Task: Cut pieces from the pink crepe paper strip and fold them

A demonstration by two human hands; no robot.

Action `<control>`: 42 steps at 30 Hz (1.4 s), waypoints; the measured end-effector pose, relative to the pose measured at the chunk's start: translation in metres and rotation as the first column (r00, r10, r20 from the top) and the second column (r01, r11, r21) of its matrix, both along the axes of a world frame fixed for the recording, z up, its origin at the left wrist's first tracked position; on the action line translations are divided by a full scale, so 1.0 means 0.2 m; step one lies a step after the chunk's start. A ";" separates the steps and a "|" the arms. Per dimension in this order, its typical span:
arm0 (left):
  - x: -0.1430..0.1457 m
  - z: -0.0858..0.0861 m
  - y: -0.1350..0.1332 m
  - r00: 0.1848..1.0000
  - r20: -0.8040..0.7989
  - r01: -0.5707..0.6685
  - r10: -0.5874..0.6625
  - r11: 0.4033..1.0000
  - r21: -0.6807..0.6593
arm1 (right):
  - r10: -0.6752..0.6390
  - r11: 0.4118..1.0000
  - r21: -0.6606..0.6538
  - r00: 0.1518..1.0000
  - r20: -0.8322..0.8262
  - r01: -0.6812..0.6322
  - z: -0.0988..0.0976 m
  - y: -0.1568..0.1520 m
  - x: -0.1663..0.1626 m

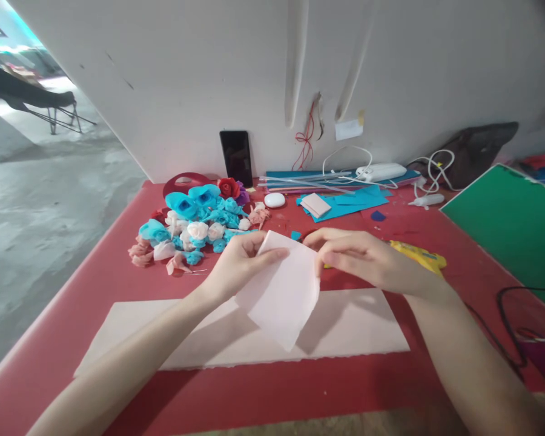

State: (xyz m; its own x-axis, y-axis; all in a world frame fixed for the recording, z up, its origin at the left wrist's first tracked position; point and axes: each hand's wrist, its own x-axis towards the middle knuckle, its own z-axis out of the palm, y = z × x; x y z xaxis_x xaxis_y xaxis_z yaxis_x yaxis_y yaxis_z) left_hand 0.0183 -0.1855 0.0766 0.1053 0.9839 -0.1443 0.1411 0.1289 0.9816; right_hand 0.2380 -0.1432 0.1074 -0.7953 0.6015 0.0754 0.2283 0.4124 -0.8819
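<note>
A pale pink sheet of paper (284, 290) is held up in front of me, its lower corner hanging down. My left hand (243, 263) pinches its upper left edge, thumb lying on the near face. At the sheet's right edge, the fingers of my right hand (363, 257) are bent and closed on the side near the upper corner; some fingertips are behind the paper. Below it, a long pale pink paper strip (136, 321) lies flat across the red table (218, 396), with shadows of both hands on it.
Blue, white, pink and red paper flowers (197, 230) cluster at the left. A phone (236, 157) leans on the wall beside a white case (275, 200). Blue paper (358, 203) and a folded pink piece (315, 206) lie behind. A yellow glue gun (420, 257) and green board (508, 236) are right.
</note>
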 end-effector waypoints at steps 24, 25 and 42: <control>-0.02 -0.02 0.02 0.965 0.128 -0.237 0.228 0.970 0.060 | -0.181 0.905 -0.401 0.981 -0.063 0.141 -0.12 -0.04 -0.15; -0.01 -0.03 0.02 0.962 0.161 -0.230 0.220 0.972 0.047 | -0.196 0.888 -0.434 0.979 -0.058 0.152 -0.13 -0.05 -0.16; -0.02 -0.06 0.03 0.970 0.242 -0.019 0.013 1.000 0.020 | -0.338 0.881 -0.387 0.934 -0.118 0.271 -0.12 0.01 -0.08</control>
